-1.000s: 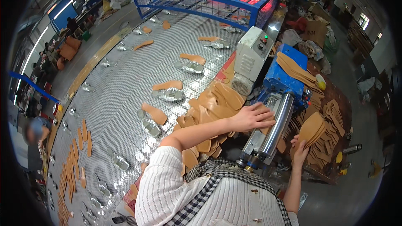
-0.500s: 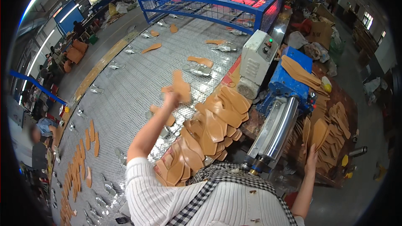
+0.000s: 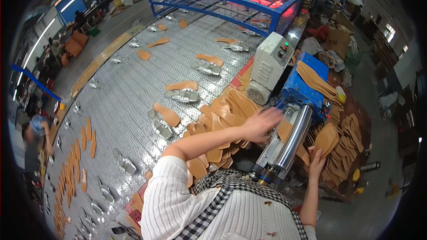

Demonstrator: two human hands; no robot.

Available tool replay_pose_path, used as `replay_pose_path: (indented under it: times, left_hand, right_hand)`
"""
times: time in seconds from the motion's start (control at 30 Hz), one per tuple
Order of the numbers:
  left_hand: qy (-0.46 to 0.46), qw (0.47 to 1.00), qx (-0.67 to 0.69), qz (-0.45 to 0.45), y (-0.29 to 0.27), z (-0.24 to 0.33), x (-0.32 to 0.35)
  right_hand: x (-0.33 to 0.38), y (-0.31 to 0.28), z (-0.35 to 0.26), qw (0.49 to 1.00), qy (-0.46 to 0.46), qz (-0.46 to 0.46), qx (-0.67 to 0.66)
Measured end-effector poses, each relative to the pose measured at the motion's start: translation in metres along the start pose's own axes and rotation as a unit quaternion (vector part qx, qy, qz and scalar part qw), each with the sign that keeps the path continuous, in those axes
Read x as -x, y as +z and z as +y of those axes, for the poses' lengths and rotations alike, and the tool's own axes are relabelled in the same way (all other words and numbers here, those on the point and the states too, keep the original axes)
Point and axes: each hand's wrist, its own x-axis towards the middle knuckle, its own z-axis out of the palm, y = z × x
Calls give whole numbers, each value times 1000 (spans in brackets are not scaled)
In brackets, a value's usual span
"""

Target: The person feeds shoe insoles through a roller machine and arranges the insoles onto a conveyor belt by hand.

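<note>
My left hand (image 3: 263, 124) is over the near side of the roller machine (image 3: 296, 135), fingers stretched out and slightly blurred, with nothing visibly held. Just beside its fingers, a tan insole (image 3: 283, 130) lies against the shiny metal roller. To the right of the roller, my right hand (image 3: 316, 163) grips tan insoles (image 3: 327, 139) from below, thumb against them; how many is hidden. A heap of insoles (image 3: 218, 126) lies under and behind my left forearm. On the mesh conveyor (image 3: 133, 129), an insole (image 3: 182, 85) rests alongside a silvery metal shoe form (image 3: 181, 96).
A grey control box (image 3: 272, 62) with a green light stands behind the roller. More insoles (image 3: 318, 79) are stacked on the blue machine housing, others (image 3: 351, 140) on the right-hand table. A blue mesh cage (image 3: 222, 0) spans the conveyor's far end. Another person (image 3: 39, 126) is at the far left.
My left hand has swung right from the conveyor to the roller and no longer holds an insole. Pieces on the conveyor have shifted slightly. My right hand has moved a little left, still holding insoles.
</note>
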Motion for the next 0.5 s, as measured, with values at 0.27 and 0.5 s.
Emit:
replay_pose_path:
  times: [0.27,0.5]
  left_hand:
    - [-161,943,284,61,44,13,54]
    - [-654,620,433,15,-47,0,140]
  right_hand:
    - [-3,2,-29,981,35,-70,-177]
    - [2,-37,32,988,107,25,-107]
